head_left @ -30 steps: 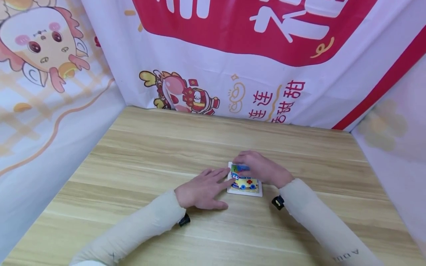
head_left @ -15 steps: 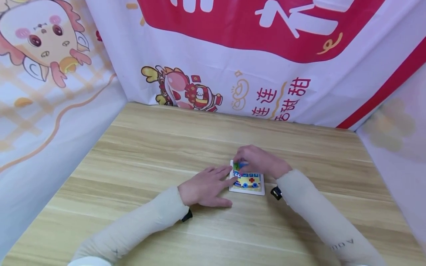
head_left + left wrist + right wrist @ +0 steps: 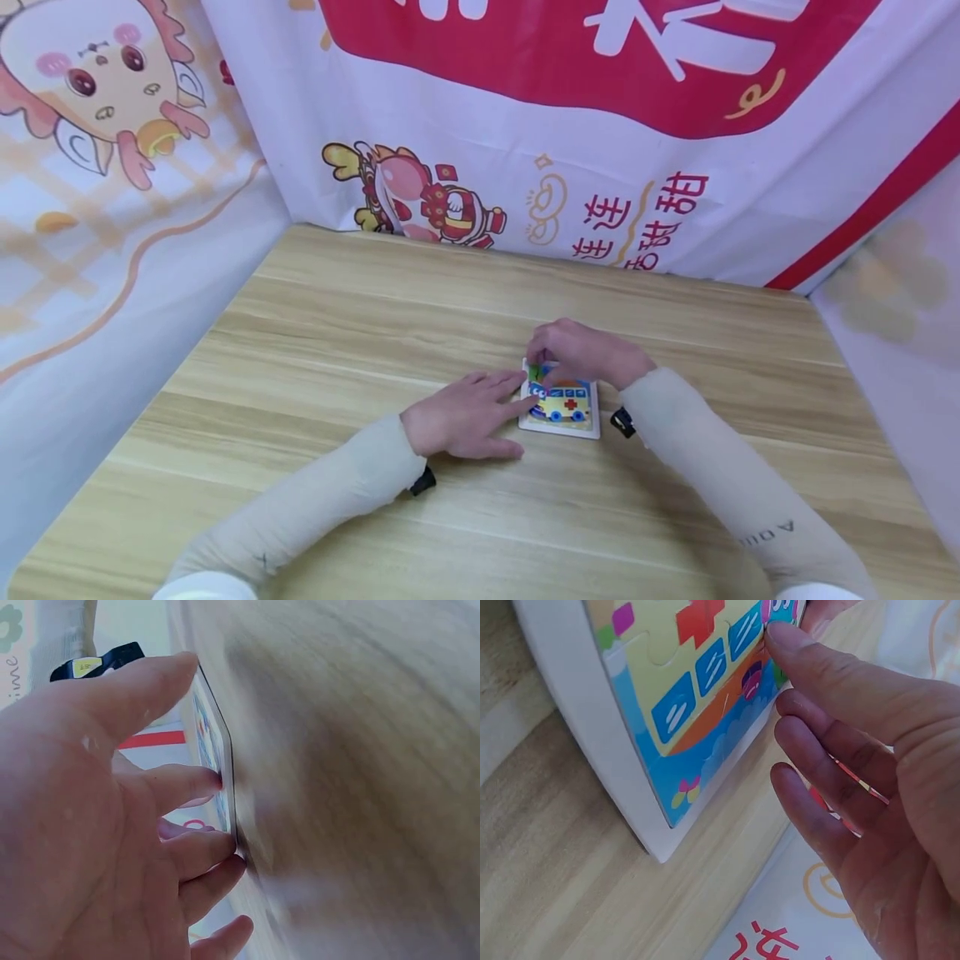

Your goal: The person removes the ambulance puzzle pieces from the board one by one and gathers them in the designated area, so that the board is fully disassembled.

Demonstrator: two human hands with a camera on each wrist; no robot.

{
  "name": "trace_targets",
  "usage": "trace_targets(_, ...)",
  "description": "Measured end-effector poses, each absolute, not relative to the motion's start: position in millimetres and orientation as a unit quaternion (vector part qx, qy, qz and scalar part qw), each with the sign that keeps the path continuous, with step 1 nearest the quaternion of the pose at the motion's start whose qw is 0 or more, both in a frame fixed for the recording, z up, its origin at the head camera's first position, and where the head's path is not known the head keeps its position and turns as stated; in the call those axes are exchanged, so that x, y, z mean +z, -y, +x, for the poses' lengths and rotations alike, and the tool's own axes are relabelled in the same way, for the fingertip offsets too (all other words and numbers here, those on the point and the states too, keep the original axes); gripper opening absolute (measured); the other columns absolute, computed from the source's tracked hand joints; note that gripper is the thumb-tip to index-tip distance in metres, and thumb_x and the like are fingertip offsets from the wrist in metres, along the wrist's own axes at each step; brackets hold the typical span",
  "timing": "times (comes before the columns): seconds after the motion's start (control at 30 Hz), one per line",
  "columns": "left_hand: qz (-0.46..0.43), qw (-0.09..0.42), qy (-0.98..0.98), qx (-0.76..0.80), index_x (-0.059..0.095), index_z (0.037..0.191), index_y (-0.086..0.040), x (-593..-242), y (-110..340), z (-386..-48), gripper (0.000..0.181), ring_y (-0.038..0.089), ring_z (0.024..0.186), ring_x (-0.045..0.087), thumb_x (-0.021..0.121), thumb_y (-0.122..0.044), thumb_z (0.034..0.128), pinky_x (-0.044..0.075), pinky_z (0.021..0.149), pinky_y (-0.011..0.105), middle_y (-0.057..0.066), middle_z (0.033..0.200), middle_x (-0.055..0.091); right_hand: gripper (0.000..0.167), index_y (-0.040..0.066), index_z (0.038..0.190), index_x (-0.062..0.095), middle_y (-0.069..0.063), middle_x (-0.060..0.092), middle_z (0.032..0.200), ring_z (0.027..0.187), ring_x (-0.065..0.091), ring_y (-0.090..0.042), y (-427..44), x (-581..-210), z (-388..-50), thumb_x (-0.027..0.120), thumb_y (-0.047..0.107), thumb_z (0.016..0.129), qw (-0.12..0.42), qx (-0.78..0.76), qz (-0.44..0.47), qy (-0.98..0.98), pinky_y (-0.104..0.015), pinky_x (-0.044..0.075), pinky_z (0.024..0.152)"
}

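Observation:
A jigsaw puzzle (image 3: 558,408) with a yellow ambulance picture lies in a white-rimmed tray on the table. My left hand (image 3: 465,417) lies at the tray's left side, fingers fairly straight. Its index fingertip touches the picture, and other fingertips meet the rim in the left wrist view. My right hand (image 3: 581,350) reaches over the upper left corner with curled fingers, pinching a puzzle piece there between thumb and index. In the right wrist view its thumb (image 3: 810,660) lies on the picture beside the cartoon face. The index fingertip and most of that piece are hidden.
The wood-grain table (image 3: 360,333) surrounds the tray. Printed cloth (image 3: 450,100) hangs along the back edge, with more cloth at the left and right sides. A dark device (image 3: 624,422) is worn at the right wrist, another (image 3: 423,481) at the left.
The head view has shifted slightly. My right hand has drawn up a little toward the tray's far edge, uncovering more of the ambulance. The left hand stays on the tray's left side.

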State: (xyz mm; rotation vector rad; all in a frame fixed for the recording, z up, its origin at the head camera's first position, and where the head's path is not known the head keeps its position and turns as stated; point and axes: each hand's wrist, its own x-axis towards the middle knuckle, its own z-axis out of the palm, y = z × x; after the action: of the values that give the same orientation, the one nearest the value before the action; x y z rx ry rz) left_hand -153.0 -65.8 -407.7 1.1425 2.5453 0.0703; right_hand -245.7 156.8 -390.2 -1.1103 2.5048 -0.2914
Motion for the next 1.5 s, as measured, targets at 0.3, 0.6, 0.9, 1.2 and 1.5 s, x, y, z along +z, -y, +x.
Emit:
trace_targets(0.3,0.406,0.165,-0.899,0.008,0.032,0.167,-0.025,-410.6,64.2,-153.9,0.074,0.03,0.165,0.021,0.049,-0.063,0.1056,0.024,0.134,0.055,0.013,0.178,0.017,0.034,0.016,0.119,0.078,0.001,0.077,0.113,0.104,0.072,-0.014,-155.6,-386.7,-247.8,0.088,0.019,0.086,0.208,-0.102,-0.381,-0.895,-0.033,0.061,0.099)
trace_targets(0.6,0.4,0.161,-0.902,0.004,0.034,0.167,-0.025,-407.2,63.0,-153.6,0.072,0.032,0.164,0.023,0.05,-0.06,0.1062,0.024,0.134,0.055,0.014,0.177,0.019,0.034,0.02,0.119,0.078,0.004,0.074,0.114,0.106,0.07,-0.014,-150.5,-382.9,-250.0,0.088,0.021,0.087,0.232,-0.082,-0.365,-0.898,-0.035,0.06,0.101)
trace_targets(0.9,0.402,0.174,-0.899,0.011,0.033,0.167,-0.025,-406.8,64.3,-152.4,0.07,0.031,0.165,0.02,0.05,-0.058,0.1072,0.023,0.134,0.055,0.014,0.178,0.017,0.033,0.024,0.117,0.076,0.005,0.072,0.115,0.108,0.067,-0.014,-149.6,-385.5,-250.5,0.089,0.023,0.087,0.244,-0.086,-0.353,-0.899,-0.038,0.059,0.105)
trace_targets(1.2,0.403,0.175,-0.898,0.005,0.033,0.167,-0.026,-406.7,62.8,-150.4,0.069,0.03,0.165,0.02,0.05,-0.056,0.1076,0.024,0.134,0.055,0.012,0.178,0.018,0.031,0.025,0.116,0.074,0.007,0.071,0.113,0.106,0.066,-0.014,-149.2,-386.5,-251.2,0.088,0.023,0.088,0.254,-0.078,-0.348,-0.899,-0.039,0.059,0.105)
trace_targets(1.5,0.4,0.182,-0.898,0.005,0.032,0.167,-0.027,-406.8,61.2,-149.1,0.068,0.028,0.166,0.019,0.05,-0.056,0.1077,0.024,0.134,0.054,0.011,0.178,0.018,0.031,0.025,0.116,0.073,0.007,0.071,0.113,0.107,0.066,-0.014,-149.4,-386.1,-250.9,0.087,0.024,0.089,0.265,-0.077,-0.341,-0.899,-0.039,0.058,0.106)
